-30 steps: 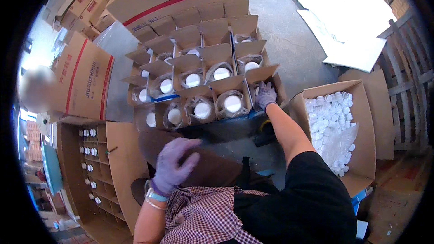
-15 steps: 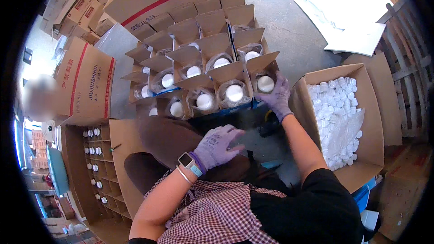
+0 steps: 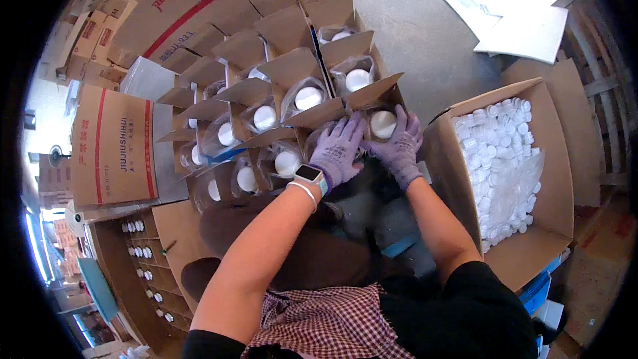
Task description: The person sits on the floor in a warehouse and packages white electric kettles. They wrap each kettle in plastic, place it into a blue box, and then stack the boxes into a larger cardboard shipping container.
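A carton with raised cardboard dividers (image 3: 286, 16) holds several white-capped containers in clear plastic bags. My right hand (image 3: 399, 149), in a lilac glove, is at the nearest right cell, fingers spread beside a white cap (image 3: 383, 124). My left hand (image 3: 337, 153), gloved alike, lies over the neighbouring cell with fingers stretched out; it hides most of what that cell holds. Both hands are open and near each other at the carton's front edge. Another capped container (image 3: 287, 163) stands just left of my left hand.
An open box of loose white caps (image 3: 498, 166) with a clear plastic bag on them stands at right. Another divided box (image 3: 143, 252) with small white-topped items is at lower left. A tall carton (image 3: 116, 149) stands left; white sheets (image 3: 525, 33) lie far right.
My left hand has moved forward and up from over my lap onto the front cells. My right hand stays at the nearest right cell. The view has shifted slightly.
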Action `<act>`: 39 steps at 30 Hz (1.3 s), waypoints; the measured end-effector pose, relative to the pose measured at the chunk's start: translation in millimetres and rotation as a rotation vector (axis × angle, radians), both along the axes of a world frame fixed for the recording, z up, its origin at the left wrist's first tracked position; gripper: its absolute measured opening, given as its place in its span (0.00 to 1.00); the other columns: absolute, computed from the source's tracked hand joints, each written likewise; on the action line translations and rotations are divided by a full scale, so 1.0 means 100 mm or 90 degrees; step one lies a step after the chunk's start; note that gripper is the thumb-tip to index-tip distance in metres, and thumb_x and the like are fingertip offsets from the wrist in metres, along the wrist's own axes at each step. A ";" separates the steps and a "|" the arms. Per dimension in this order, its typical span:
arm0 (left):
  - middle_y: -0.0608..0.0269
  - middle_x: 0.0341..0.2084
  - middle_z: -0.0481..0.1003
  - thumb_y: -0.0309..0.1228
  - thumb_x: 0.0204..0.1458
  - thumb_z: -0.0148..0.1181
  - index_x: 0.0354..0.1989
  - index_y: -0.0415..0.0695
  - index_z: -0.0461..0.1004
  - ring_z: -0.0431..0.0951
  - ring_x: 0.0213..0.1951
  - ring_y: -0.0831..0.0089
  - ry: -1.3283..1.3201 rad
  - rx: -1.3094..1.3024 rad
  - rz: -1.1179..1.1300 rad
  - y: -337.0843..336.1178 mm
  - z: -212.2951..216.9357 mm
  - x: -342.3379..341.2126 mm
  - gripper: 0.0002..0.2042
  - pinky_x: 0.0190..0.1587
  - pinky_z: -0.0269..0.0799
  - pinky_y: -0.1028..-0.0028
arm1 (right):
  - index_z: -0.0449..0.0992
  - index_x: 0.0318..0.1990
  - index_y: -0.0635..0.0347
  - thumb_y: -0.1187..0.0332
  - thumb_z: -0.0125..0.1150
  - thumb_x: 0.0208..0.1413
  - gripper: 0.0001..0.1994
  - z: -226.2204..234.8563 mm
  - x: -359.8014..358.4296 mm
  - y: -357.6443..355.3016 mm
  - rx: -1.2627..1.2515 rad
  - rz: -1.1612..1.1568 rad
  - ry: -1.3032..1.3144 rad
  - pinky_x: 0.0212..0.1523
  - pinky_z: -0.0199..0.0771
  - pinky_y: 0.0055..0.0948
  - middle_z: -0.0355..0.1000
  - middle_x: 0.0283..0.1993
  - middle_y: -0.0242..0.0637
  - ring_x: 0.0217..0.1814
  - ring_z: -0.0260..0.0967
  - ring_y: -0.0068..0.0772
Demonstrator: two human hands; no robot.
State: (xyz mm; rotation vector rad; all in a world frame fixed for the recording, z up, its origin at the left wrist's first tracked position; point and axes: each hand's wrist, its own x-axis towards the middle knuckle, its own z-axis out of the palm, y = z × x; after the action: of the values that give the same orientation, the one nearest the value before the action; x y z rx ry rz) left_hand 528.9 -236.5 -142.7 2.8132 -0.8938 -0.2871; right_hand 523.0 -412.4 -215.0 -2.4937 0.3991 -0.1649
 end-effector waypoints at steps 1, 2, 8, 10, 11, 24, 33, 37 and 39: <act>0.48 0.71 0.55 0.44 0.45 0.70 0.72 0.42 0.53 0.56 0.71 0.50 -0.014 0.002 -0.017 0.02 -0.10 0.03 0.46 0.71 0.52 0.52 | 0.52 0.72 0.45 0.41 0.79 0.27 0.61 -0.01 -0.01 0.01 0.029 0.007 0.000 0.72 0.43 0.60 0.51 0.69 0.50 0.74 0.45 0.57; 0.48 0.71 0.56 0.44 0.45 0.69 0.72 0.42 0.55 0.56 0.71 0.50 0.016 0.010 -0.040 -0.01 -0.13 0.07 0.45 0.71 0.51 0.52 | 0.53 0.72 0.45 0.44 0.79 0.29 0.58 -0.07 -0.01 -0.06 0.033 0.010 -0.018 0.72 0.45 0.60 0.52 0.69 0.49 0.74 0.46 0.56; 0.52 0.68 0.61 0.51 0.49 0.64 0.65 0.43 0.65 0.57 0.71 0.54 0.080 0.187 -0.018 0.20 -0.10 0.02 0.37 0.71 0.51 0.50 | 0.60 0.70 0.46 0.60 0.76 0.38 0.46 -0.22 -0.06 -0.30 -0.034 0.056 -0.140 0.68 0.52 0.55 0.61 0.64 0.42 0.69 0.56 0.51; 0.52 0.66 0.64 0.55 0.54 0.59 0.60 0.43 0.71 0.58 0.70 0.55 0.137 0.264 -0.013 0.27 -0.16 0.03 0.32 0.70 0.51 0.49 | 0.60 0.69 0.44 0.62 0.74 0.40 0.44 -0.31 -0.06 -0.28 -0.038 0.085 -0.133 0.65 0.55 0.55 0.64 0.61 0.40 0.65 0.59 0.50; 0.52 0.66 0.64 0.55 0.54 0.58 0.59 0.43 0.71 0.58 0.70 0.55 0.106 0.241 0.003 0.33 -0.29 0.00 0.31 0.69 0.52 0.50 | 0.60 0.69 0.44 0.63 0.73 0.41 0.43 -0.34 -0.05 -0.22 -0.039 0.105 -0.131 0.63 0.56 0.55 0.66 0.59 0.40 0.64 0.61 0.50; 0.51 0.50 0.72 0.44 0.51 0.64 0.50 0.46 0.77 0.72 0.53 0.47 -0.180 -0.323 0.050 -0.57 0.44 0.77 0.21 0.55 0.68 0.54 | 0.77 0.56 0.39 0.63 0.70 0.46 0.25 -0.22 0.16 -0.70 -0.025 0.509 -0.127 0.61 0.66 0.51 0.69 0.58 0.35 0.59 0.63 0.50; 0.47 0.49 0.69 0.46 0.51 0.65 0.39 0.48 0.76 0.68 0.55 0.46 0.054 -0.272 0.071 -0.64 -0.49 0.44 0.16 0.61 0.61 0.53 | 0.75 0.60 0.49 0.64 0.57 0.62 0.19 -0.61 0.43 -0.91 0.157 0.377 0.052 0.55 0.76 0.37 0.78 0.51 0.34 0.51 0.76 0.40; 0.43 0.57 0.64 0.49 0.43 0.72 0.52 0.47 0.69 0.65 0.60 0.43 0.165 -0.269 0.187 -0.61 -0.63 0.42 0.31 0.64 0.59 0.50 | 0.73 0.61 0.64 0.72 0.51 0.63 0.19 -0.55 0.52 -1.07 0.778 0.078 0.128 0.57 0.74 0.31 0.75 0.55 0.42 0.57 0.73 0.34; 0.41 0.65 0.60 0.51 0.37 0.76 0.64 0.45 0.62 0.61 0.66 0.42 0.073 -0.197 0.156 -0.64 -0.69 0.39 0.45 0.66 0.59 0.48 | 0.73 0.60 0.64 0.73 0.51 0.63 0.18 -0.43 0.38 -1.14 1.095 -0.020 0.172 0.59 0.73 0.30 0.75 0.56 0.44 0.59 0.72 0.35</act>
State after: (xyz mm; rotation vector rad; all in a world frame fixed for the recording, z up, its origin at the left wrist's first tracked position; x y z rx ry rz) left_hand 568.1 -300.5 -211.3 2.5526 -0.5105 -0.2476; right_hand 560.5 -526.1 -257.6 -0.7979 0.4000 0.3761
